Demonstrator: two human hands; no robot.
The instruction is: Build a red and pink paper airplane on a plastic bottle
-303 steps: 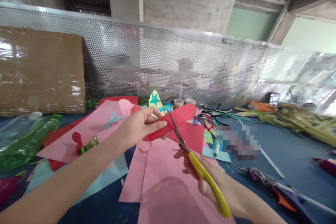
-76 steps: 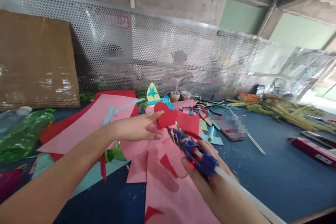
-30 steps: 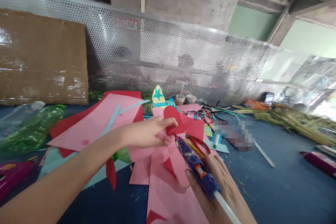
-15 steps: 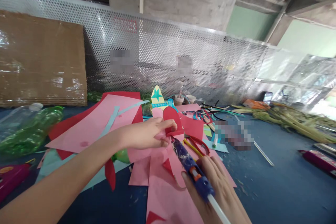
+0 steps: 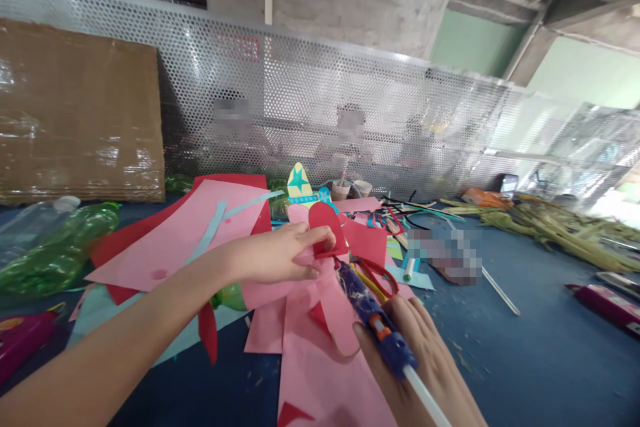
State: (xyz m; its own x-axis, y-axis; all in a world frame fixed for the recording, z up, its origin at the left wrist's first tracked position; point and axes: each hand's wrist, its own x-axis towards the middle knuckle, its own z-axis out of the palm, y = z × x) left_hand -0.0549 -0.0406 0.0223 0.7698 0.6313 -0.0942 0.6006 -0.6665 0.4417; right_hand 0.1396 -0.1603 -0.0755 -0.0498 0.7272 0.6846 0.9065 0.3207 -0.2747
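Observation:
My left hand is closed, its fingers pinching a red paper cutout with a rounded top above the pink sheets. My right hand is wrapped round a dark blue hot glue gun, whose tip points up and left, close by the red cutout. Out of its back end sticks a white glue stick. Below the nozzle lies a pink paper cutout with a rounded end. Red and yellow-handled scissors lie partly behind the glue gun. A yellow paper piece with a blue star stands behind the red cutout.
Pink sheets and clear and green plastic bottles lie to the left. A cardboard sheet leans against the perforated metal screen. At right are a white stick, dried stalks and a purple object.
My right hand has drawn the glue gun slightly down and right, so its tip is farther from my left fingers. My left hand keeps its hold on the red paper.

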